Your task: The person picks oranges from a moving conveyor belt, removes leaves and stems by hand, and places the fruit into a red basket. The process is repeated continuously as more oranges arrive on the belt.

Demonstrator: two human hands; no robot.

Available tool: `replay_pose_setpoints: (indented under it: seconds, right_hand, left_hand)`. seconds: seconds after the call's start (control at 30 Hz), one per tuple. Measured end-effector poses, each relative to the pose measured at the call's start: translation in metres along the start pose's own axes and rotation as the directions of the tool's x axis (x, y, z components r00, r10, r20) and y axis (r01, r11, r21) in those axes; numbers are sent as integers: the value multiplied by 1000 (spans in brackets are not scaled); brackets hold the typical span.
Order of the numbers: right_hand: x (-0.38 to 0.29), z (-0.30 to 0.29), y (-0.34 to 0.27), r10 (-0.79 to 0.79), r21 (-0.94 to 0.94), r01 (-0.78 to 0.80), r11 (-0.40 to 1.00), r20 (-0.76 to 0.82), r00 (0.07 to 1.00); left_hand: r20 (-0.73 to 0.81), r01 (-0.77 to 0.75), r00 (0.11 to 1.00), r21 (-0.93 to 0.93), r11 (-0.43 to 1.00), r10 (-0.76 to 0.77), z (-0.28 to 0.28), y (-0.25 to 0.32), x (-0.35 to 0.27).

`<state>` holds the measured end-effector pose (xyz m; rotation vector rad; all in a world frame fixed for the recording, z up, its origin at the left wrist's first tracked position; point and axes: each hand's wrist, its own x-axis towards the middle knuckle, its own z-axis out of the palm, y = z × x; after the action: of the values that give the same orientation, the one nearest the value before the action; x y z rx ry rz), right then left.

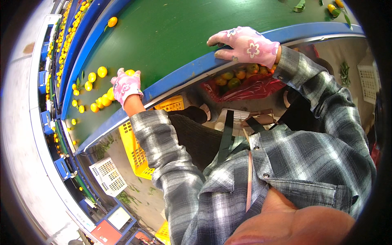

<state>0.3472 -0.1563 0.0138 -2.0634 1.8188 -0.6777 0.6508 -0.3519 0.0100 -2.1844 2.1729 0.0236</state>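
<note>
A pink flowered glove covers my left hand [127, 84], which is over the green conveyor belt [171, 33] near its blue edge. An orange citrus fruit [130, 73] shows at its fingers; whether it is gripped I cannot tell. A row of citrus fruits [106, 99] lies beside that hand on the belt, with more small fruits farther left. My right hand [245, 46], in a matching glove, rests at the blue rail [190, 72] with its fingers apart over the belt's edge and nothing visible in them.
Below the rail is a red plastic bag of citrus fruits [234, 82]. Yellow crates [137, 153] and a white crate [107, 177] stand on the floor. Fruits with leaves [335, 11] lie at the belt's far right. Another fruit-filled conveyor line [65, 43] runs along the left.
</note>
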Motion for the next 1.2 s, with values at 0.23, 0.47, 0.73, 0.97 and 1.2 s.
replay_pose_setpoints:
  seconds: [0.23,0.47,0.73,0.97,1.2]
  right_hand:
    - [0,-2,0,5,-8,-5,1000,22,1000]
    - [0,-6,-4,53,42,-56,998,70,996]
    - [0,-3,-3,32,20,-34,999,68,997]
    - [-5,5,3,12,12,-13,1000,38,999]
    - [-5,3,-1,20,8,-20,1000,34,999]
  left_hand:
    - [121,-147,978,-184,972,171,29,13,17]
    - [-186,-257,939,-938,231,288,33,45,13]
    - [-411,-320,897,-347,882,164,22,6,19]
    - [-57,23,997,-422,906,-52,53,-53,45]
    - [251,90,946,-812,576,207,64,-18,51]
